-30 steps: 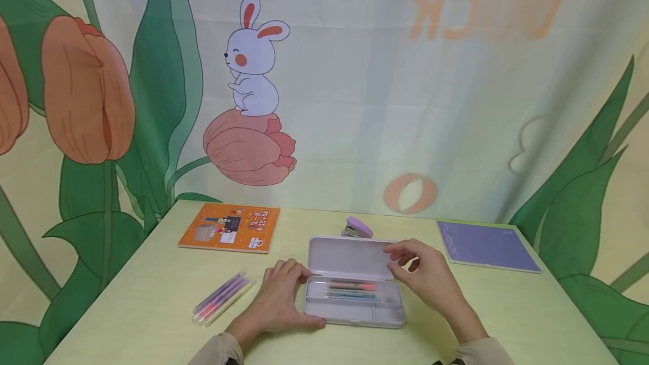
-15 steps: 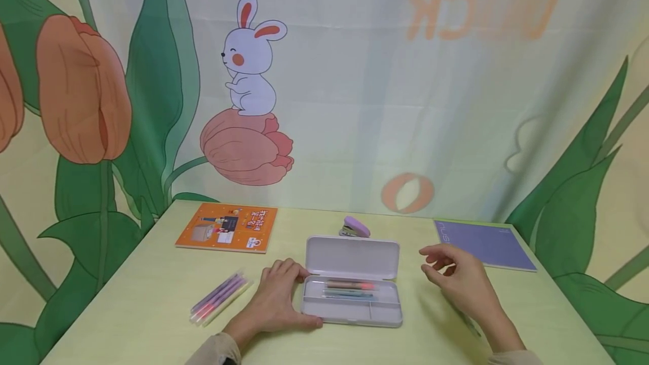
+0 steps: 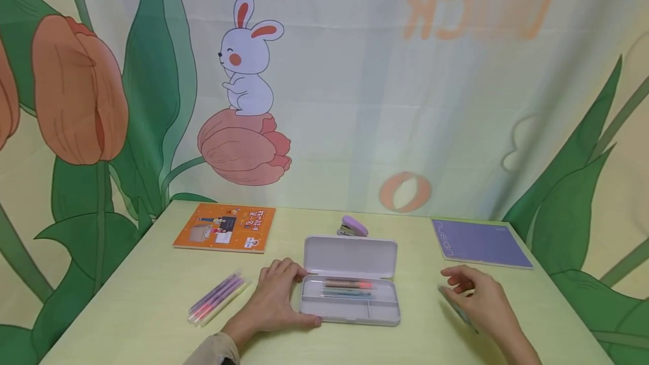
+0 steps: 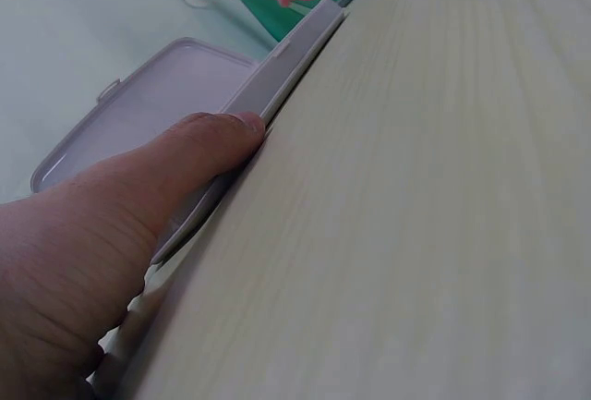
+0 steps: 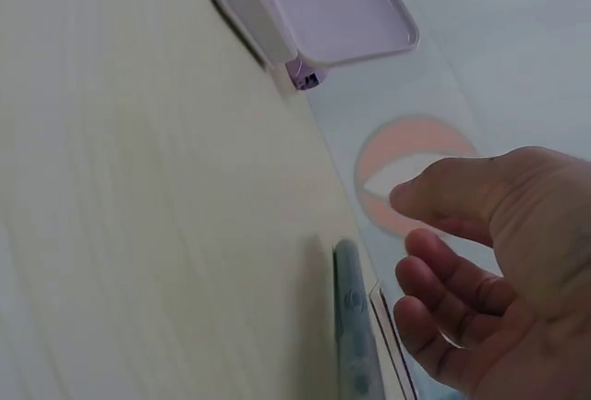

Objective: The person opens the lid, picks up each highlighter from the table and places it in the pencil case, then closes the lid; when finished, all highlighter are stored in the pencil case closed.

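A pale grey-lilac pencil case (image 3: 350,255) stands with its lid raised, and several pens (image 3: 347,289) lie in its rear compartment. My left hand (image 3: 274,297) grips the case at its left end, thumb on the front edge and fingers by the back. In the left wrist view the thumb (image 4: 217,141) presses the case's side. My right hand (image 3: 484,300) hovers right of the case with bent, parted fingers and nothing between them. Beneath and beside it a grey-teal pen (image 5: 354,326) lies on the table, partly covered by the hand in the head view.
Left of my left hand lie several purple, pink and yellow pens (image 3: 218,298). An orange book (image 3: 223,230) is at the back left, a purple notebook (image 3: 481,244) at the back right. Behind the case sits a purple stapler (image 3: 353,226). A printed curtain (image 3: 324,100) hangs behind the table.
My right hand has moved from the raised lid rightward and down to the pen at the right. My left hand has stayed on the case. The view has shifted slightly.
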A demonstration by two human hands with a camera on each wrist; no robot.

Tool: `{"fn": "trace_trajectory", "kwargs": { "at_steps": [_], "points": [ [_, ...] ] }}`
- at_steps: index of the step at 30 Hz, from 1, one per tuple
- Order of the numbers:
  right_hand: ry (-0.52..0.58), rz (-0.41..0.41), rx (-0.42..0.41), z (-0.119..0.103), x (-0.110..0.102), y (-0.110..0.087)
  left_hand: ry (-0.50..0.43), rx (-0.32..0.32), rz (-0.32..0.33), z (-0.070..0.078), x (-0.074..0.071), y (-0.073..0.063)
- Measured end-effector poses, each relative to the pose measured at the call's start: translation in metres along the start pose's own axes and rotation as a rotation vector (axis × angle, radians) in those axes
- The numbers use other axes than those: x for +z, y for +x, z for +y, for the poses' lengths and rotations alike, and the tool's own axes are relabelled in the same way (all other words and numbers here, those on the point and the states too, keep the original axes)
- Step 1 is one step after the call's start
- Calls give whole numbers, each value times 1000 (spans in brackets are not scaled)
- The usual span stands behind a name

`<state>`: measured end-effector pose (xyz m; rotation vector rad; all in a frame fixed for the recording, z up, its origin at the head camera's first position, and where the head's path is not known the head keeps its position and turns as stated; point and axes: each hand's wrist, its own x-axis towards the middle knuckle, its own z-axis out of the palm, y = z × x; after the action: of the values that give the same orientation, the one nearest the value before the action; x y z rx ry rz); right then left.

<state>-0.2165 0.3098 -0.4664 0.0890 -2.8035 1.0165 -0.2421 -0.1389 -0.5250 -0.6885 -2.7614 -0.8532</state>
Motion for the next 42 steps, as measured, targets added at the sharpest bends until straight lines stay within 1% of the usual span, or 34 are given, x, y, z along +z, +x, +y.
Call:
{"fn": "trace_trajectory", "kwargs": {
  "at_steps": [4,12,15,19,27,31,36,42],
  "points": [
    [-46,-56,34,8,-2,2,1,-1,0,0,1,2],
    [-95,-151,61,18,-7,2,11,0,4,-1,0,2],
    [-109,-161,49,19,-7,1,16,-3,9,-1,-2,2],
    [-124,-153,29,17,-6,2,9,-5,9,-1,-3,2],
    [-111,-143,18,16,-3,1,12,-2,1,-1,-3,3],
    [-94,-108,-15,13,-1,-1,5,2,-2,0,-2,2],
    [-41,-71,-107,2,4,-3,-3,0,-9,0,-1,1],
    [36,-33,-223,-18,13,0,-6,-5,-7,-1,0,0]
  ]
}}
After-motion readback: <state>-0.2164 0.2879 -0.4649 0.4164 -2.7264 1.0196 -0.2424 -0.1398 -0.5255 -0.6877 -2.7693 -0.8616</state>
